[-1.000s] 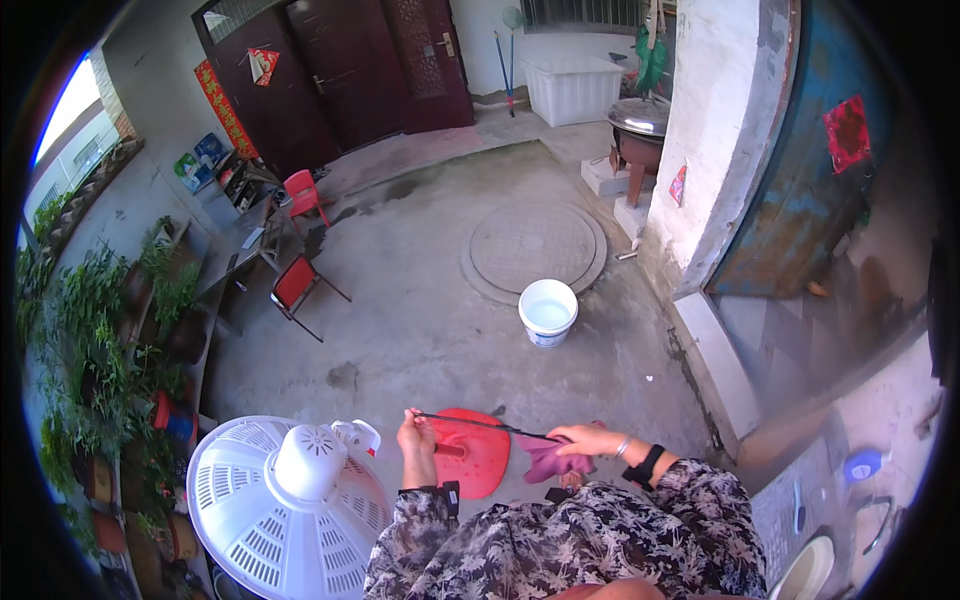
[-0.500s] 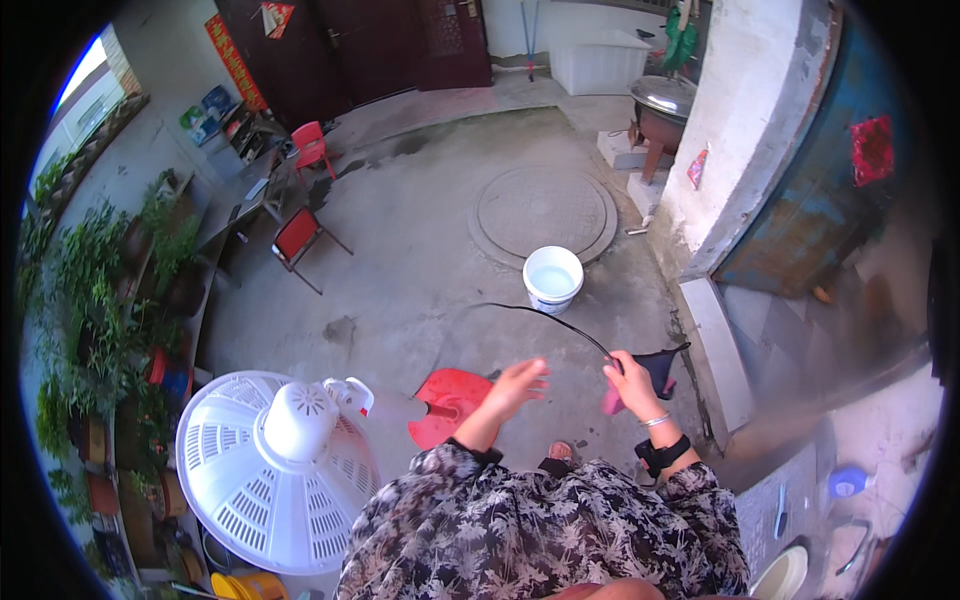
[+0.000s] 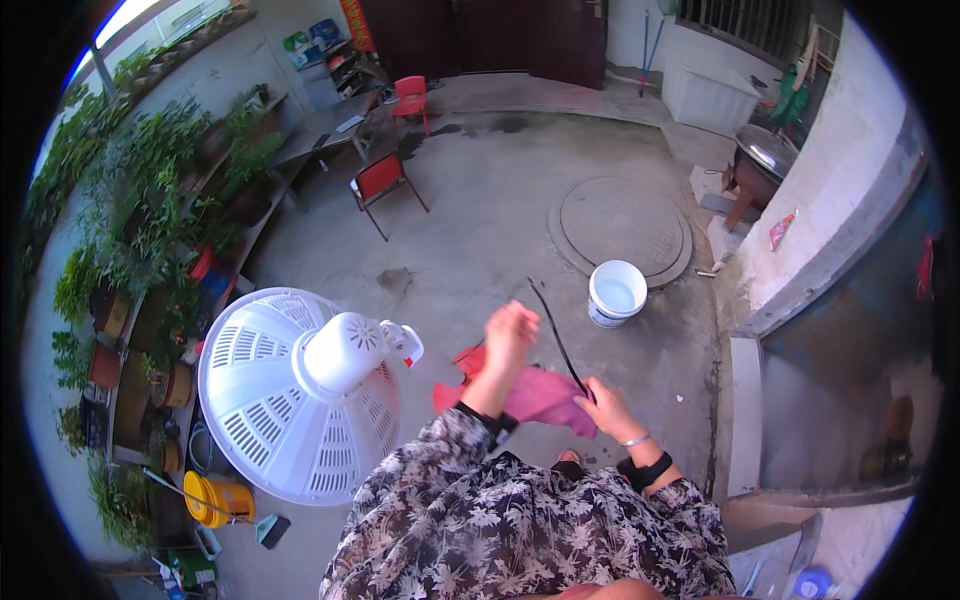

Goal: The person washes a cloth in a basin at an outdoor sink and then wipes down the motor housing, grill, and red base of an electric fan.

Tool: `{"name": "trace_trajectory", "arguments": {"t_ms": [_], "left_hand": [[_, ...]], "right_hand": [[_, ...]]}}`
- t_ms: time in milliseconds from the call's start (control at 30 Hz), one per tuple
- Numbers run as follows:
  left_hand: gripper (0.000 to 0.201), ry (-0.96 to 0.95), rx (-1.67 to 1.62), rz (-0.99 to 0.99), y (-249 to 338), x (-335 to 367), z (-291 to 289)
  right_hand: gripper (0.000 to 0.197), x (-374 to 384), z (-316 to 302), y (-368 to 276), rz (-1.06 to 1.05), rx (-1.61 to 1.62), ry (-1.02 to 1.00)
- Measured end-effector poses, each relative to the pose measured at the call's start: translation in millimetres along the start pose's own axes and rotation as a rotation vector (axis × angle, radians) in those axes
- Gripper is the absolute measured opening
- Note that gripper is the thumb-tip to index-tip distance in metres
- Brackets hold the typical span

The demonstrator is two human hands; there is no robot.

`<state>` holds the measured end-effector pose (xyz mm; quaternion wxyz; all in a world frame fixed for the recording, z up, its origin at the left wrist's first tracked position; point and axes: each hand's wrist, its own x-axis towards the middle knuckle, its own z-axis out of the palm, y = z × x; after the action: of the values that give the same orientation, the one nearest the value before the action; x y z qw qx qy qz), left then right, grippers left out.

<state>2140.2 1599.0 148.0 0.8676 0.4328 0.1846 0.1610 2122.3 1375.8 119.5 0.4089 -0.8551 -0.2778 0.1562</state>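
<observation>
My right hand [image 3: 607,410] is closed round a black cord [image 3: 558,340], which rises from it in a curve toward the upper left. A pink cloth [image 3: 548,400] hangs beside that hand; whether the fingers grip it too is unclear. My left hand [image 3: 511,335] is raised near the cord's upper stretch, its fingers smeared by motion. Just left of my left arm stands a white electric fan [image 3: 345,355], seen from behind its slotted rear cover. Part of a red fan base [image 3: 468,362] shows behind my left forearm.
A white bucket of water [image 3: 617,293] stands ahead on the concrete, near a round manhole cover [image 3: 625,225]. Red chairs [image 3: 380,178] and potted plants [image 3: 170,385] line the left. At lower left sits a yellow bucket [image 3: 220,500]; a white wall [image 3: 800,240] edges the right.
My view has turned left. My left hand has risen, and the pink cloth has swung across to the left below the cord. The cord now stands steeper from my right hand.
</observation>
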Motion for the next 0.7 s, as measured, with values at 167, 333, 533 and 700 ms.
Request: {"name": "trace_trajectory", "arguments": {"t_ms": [167, 333, 533, 700], "left_hand": [[0.028, -0.038, 0.383, -0.087, 53.6, -4.6, 2.1], [0.05, -0.417, 1.183, -0.255, -31.9, -49.1, -9.2], [0.025, -0.298, 0.428, -0.253, -45.0, -60.9, 6.4], [0.02, -0.168, 0.332, -0.255, -30.1, -57.0, 5.7]], "right_hand": [[0.024, -15.8, 12.6, 27.6, 0.104, 0.091, -0.006], [0.018, 14.9, 4.7, -21.3, 0.026, -0.025, 0.003], [0.02, 23.1, 4.4, -30.1, -0.01, -0.183, -0.015], [0.022, 16.3, 7.6, -21.2, -0.124, -0.068, 0.038]]}}
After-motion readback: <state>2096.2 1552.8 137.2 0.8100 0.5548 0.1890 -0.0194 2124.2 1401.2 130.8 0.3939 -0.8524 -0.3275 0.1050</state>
